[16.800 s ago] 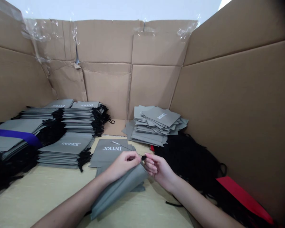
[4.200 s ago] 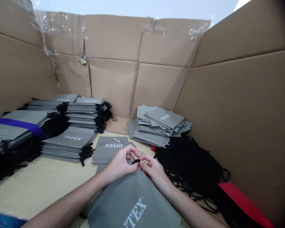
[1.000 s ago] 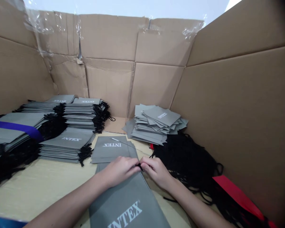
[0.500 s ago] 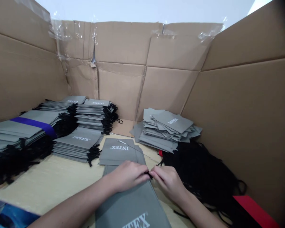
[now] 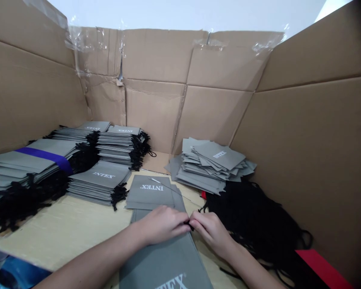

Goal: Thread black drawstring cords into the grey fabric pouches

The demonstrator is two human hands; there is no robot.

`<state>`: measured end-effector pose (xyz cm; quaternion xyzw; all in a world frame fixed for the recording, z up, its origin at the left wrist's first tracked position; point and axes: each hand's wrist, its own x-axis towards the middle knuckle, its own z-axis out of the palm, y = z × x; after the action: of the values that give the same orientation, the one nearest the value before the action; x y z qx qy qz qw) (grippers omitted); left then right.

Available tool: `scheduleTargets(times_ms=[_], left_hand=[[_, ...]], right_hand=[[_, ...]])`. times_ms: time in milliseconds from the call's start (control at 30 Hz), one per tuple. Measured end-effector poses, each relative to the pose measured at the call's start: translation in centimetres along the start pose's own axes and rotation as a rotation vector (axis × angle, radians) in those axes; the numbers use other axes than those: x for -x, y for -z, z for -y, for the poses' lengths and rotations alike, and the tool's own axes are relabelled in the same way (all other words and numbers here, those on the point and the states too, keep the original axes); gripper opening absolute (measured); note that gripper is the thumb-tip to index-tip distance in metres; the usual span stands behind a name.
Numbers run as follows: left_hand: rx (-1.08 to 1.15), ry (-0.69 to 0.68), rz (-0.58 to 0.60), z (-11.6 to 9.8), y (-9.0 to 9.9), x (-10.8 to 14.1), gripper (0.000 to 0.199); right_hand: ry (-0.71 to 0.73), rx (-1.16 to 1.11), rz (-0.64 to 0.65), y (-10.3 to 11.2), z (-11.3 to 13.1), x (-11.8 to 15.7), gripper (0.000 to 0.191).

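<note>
Both hands meet at the upper right edge of a grey INTEX drawstring pouch (image 5: 165,261). My left hand (image 5: 165,224) is closed in a pinch on a short black cord (image 5: 190,225) at that edge. Fingertip to fingertip with it, my right hand (image 5: 212,230) pinches the same cord; most of the cord is hidden by the fingers. Just beyond the hands lie more grey INTEX pouches (image 5: 147,196), and across them rests a thin metal threading needle (image 5: 156,180).
Stacked corded pouches (image 5: 99,176) stand at left, one bundle wrapped by a purple band (image 5: 45,155). A loose pile of grey pouches (image 5: 219,160) sits back right, beside a heap of black cords (image 5: 255,216) and a red strip (image 5: 321,267). Cardboard walls (image 5: 156,60) enclose the table.
The hands stay pinched together at the cord with barely any movement. The pouch under them has slid slightly down and left. The view has shifted a little.
</note>
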<state>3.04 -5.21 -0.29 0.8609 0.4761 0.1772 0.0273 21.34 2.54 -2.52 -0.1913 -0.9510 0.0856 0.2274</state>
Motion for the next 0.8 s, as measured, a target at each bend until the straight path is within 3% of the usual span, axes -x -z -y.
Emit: scheduleTargets(times_ms=[267, 500, 800], left_hand=[[0.088, 0.021, -0.008, 0.0, 0.4, 0.0, 0.028], [0.151, 0.103, -0.03, 0.0, 0.3, 0.1, 0.028], [0.409, 0.11, -0.069, 0.1, 0.4, -0.2, 0.03]], right_hand=[[-0.183, -0.389, -0.047, -0.3, 1.2, -0.5, 0.041], [-0.261, -0.329, -0.209, -0.8, 1.1, -0.7, 0.041], [-0.421, -0.499, -0.363, -0.8, 0.6, -0.8, 0.045]])
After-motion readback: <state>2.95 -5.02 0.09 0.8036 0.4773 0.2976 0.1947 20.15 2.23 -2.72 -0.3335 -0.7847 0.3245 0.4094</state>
